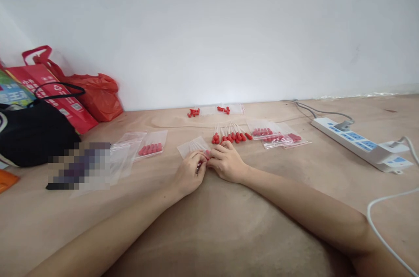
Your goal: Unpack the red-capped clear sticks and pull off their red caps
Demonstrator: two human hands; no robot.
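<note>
My left hand (190, 173) and my right hand (228, 163) meet at the near end of a small clear zip bag (187, 147). Fingers of both are closed on it, thumbs close together. Inside the bag lie thin white sticks with red tips, partly hidden by the fingers. Just beyond my right hand a loose row of red-tipped white sticks (233, 137) rests on the wooden table (203, 233), tips toward me. To its right, several filled bags (278, 140) overlap. Left of my hands lies another filled bag (153, 148), beside a fan of flat clear bags (126, 157).
Near the wall are two more groups of red-tipped sticks (194, 112) with clear plastic. A white power strip (356, 141) with a plugged-in cable (376, 207) stands at right. Red bags (98, 98), a black bag (39, 133) and a blurred-out object (80, 165) occupy the left.
</note>
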